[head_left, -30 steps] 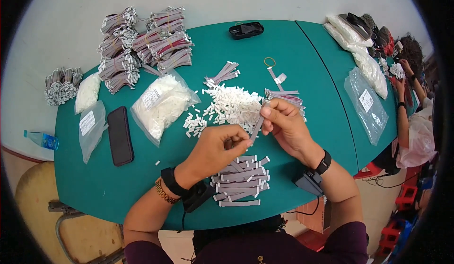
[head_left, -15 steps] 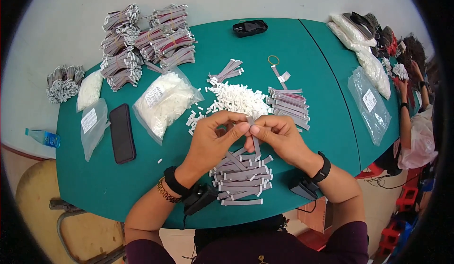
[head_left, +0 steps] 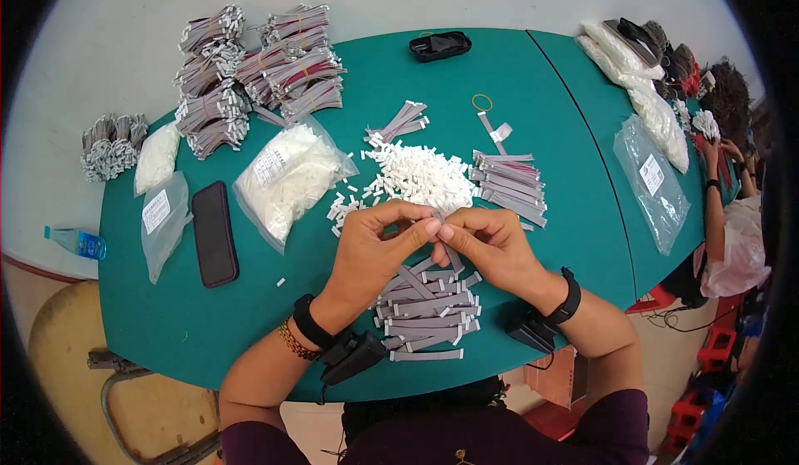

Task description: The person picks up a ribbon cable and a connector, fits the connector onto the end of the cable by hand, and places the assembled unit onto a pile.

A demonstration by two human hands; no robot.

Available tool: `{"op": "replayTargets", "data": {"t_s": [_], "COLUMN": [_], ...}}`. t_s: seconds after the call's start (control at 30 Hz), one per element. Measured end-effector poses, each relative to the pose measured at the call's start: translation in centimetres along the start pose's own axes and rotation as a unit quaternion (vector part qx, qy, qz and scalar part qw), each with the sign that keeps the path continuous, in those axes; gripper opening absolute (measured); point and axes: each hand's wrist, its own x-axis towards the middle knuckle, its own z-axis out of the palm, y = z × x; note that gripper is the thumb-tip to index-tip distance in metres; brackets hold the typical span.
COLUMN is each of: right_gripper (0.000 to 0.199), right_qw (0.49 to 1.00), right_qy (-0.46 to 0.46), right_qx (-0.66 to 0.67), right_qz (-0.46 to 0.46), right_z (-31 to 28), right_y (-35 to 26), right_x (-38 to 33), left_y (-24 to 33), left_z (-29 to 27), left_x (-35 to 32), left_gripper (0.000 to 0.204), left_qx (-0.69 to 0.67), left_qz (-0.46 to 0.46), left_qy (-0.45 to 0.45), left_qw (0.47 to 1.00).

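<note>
Both hands meet above the front middle of the table. My left hand (head_left: 384, 238) and my right hand (head_left: 493, 244) pinch the upper end of one short grey ribbon cable (head_left: 454, 259) between thumbs and fingers. Its lower part hangs out below my fingertips; the pinched end is mostly covered. Just beyond my hands lies a heap of small white connector pieces (head_left: 424, 174). Closer to me, under the held cable, is a loose pile of grey ribbon cables (head_left: 424, 308) with white ends. Beyond my right hand, a stack of similar cables (head_left: 509, 186) lies side by side.
At left are a clear bag of white pieces (head_left: 287, 178), a black phone (head_left: 215, 233) and banded cable bundles (head_left: 212, 115). A black pouch (head_left: 439, 46) and rubber band (head_left: 482, 103) lie farther back. A co-worker's hand (head_left: 709, 149) works at right beside a plastic bag (head_left: 653, 182).
The held cable's lower end has swung slightly right and tilts more. My fingers have shifted a little at its upper end. Both hands keep their pinch.
</note>
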Motion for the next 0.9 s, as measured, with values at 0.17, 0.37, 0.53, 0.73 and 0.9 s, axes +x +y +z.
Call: {"op": "replayTargets", "data": {"t_s": [0.17,0.37,0.53,0.73,0.9], "right_gripper": [0.022,0.022,0.023,0.023,0.023], "right_qw": [1.0,0.999,0.997,0.996,0.999], "right_qy": [-0.013,-0.004,-0.011,-0.012,0.0], "right_qx": [-0.02,-0.034,-0.072,-0.088,-0.046], "right_qz": [-0.009,-0.01,-0.01,-0.022,-0.028], "right_z": [-0.1,0.08,0.03,0.16,0.2], "right_y": [0.02,-0.18,-0.4,-0.3,0.17], "right_x": [-0.01,-0.07,-0.15,-0.22,-0.24], "left_y": [-0.57,-0.33,-0.33,-0.35,-0.52], "left_z": [-0.08,0.28,0.34,0.32,0.3], "left_x": [0.02,-0.27,-0.32,-0.32,-0.42], "left_gripper": [0.01,0.011,0.011,0.01,0.011], "left_qx": [-0.01,-0.055,-0.04,-0.082,-0.068], "left_qz": [0.003,-0.035,-0.034,-0.092,-0.09], "left_qy": [-0.002,0.009,-0.004,0.017,0.031], "left_qw": [1.0,0.998,0.999,0.992,0.993]}}
